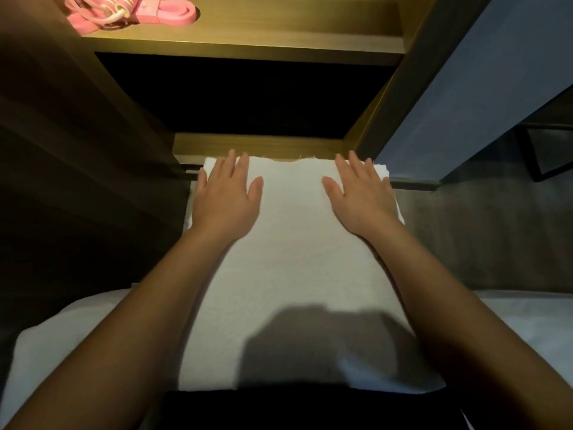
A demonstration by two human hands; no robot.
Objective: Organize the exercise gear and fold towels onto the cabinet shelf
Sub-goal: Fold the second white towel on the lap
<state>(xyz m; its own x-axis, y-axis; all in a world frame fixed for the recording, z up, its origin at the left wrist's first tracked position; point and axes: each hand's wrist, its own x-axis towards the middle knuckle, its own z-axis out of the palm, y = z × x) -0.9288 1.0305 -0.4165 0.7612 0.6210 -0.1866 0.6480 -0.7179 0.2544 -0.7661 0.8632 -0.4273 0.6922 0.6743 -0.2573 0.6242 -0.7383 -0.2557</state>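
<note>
The wooden cabinet fills the upper half of the view, its lit shelf at 12 o'clock above a dark open compartment. A long white towel lies spread flat at centre, running from 6 o'clock up to the cabinet's lower front edge, over a pale surface whose nature I cannot tell. Both hands lie flat on the towel's far end, fingers spread and gripping nothing: the left hand at about 10 o'clock from the towel's middle, the right hand at about 2 o'clock, well apart. Pink exercise bands rest on the shelf at 11 o'clock.
</note>
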